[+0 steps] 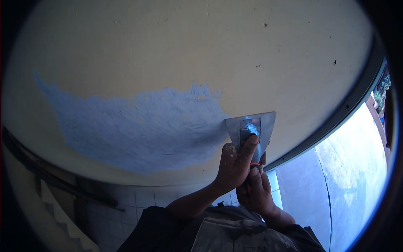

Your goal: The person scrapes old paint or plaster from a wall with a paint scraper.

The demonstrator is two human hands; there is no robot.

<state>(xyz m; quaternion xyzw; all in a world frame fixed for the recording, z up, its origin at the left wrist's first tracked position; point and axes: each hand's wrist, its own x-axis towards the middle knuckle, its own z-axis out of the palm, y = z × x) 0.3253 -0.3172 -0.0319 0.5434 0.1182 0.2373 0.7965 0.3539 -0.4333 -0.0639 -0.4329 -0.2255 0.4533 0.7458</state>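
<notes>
Both of my hands are closed around one wide putty knife (268, 122), its flared metal blade pointing away from me against the cream wall (168, 50). My left hand (234, 164) grips at the base of the blade, its thumb lying along the metal. Just below it and to the right, my right hand (258, 193) wraps the black and red handle. To the left of the blade spreads a large bluish-grey patch (138, 126) with a streaky surface and ragged edges. The blade's left corner meets the patch's right end. Most of the handle is hidden by my fingers.
Small dark chips and holes (334, 62) mark the upper right of the wall. A dark frame edge (340, 111) borders it on the right, with bright concrete paving (344, 168) beyond. Pale floor tiles (142, 199) lie below, near a step-shaped edge (61, 216) at lower left.
</notes>
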